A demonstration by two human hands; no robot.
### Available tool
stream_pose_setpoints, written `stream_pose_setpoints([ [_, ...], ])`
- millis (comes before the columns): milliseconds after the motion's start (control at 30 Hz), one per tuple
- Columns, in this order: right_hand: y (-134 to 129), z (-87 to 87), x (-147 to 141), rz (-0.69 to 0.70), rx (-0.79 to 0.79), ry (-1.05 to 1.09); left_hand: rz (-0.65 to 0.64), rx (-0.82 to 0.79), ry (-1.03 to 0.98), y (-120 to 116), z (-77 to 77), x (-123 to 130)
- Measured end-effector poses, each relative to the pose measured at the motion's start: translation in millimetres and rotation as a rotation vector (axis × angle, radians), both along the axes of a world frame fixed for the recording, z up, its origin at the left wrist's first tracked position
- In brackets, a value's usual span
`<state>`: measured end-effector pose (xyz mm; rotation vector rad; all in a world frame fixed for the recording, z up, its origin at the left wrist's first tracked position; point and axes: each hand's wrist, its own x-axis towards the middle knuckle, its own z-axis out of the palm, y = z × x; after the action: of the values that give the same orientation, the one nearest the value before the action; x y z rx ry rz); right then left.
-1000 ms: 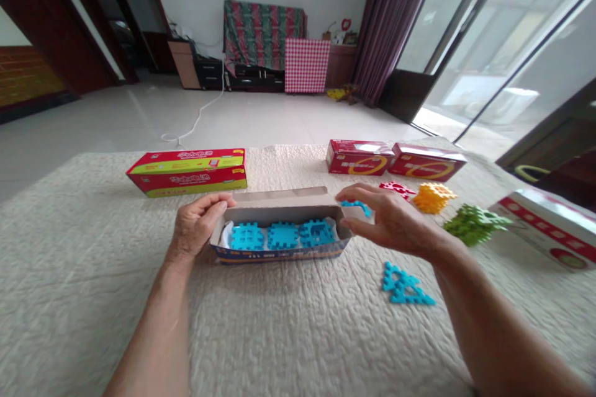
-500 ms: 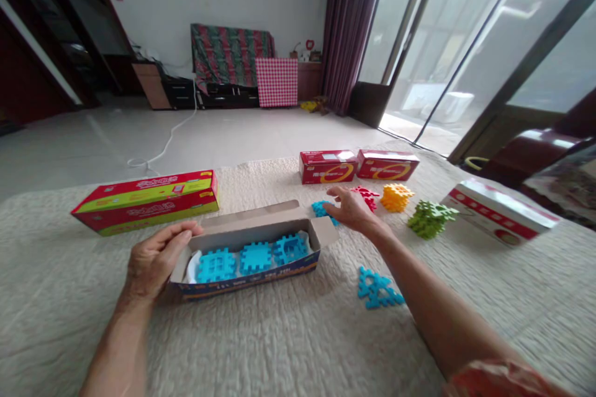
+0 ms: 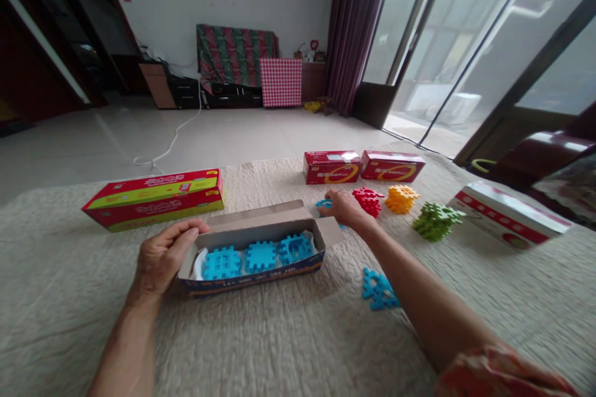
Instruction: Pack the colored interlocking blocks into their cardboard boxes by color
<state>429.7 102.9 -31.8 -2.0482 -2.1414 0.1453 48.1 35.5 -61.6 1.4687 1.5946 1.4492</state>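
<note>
My left hand pinches the left end of an open cardboard box between thumb and fingers. Inside the box, several blue interlocking plastic pieces with notched edges lie in a row beside a bit of white lining. Past the box's right end, my right hand curls its fingers onto another blue interlocking piece, which it partly hides. Two or so loose blue pieces lie flat on the cloth below my right forearm.
Right of my right hand stand red, yellow and green stacks of notched pieces. Two red boxes are behind them, a white-and-red box to the far right. A long red-and-green box lies at left.
My right hand has shifted a little left and lower onto the blue piece, showing more of the red stack. My left hand stays on the box. The view has turned slightly left.
</note>
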Motion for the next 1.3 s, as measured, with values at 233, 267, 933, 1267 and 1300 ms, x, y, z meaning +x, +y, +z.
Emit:
stream_pose_setpoints([
  [233,-49,19.4,27,0.061,0.164,0.063,0.007,0.018,-0.003,-1,4.0,4],
  [267,-60,21.1,32,0.069,0.144,0.047,0.003,0.018,-0.011,-1,4.6,5],
  [933,-101,-6.6,67,0.524,-0.095,0.052,-0.026,0.045,-0.021,1,-1.8,2],
  [1267,-96,21.4,75,0.396,0.147,-0.056,-0.022,0.08,0.014,0,7.5,10],
  [1300,-97,32.1,69,0.395,0.201,-0.038,-0.023,0.084,0.019,0,8.8,11],
])
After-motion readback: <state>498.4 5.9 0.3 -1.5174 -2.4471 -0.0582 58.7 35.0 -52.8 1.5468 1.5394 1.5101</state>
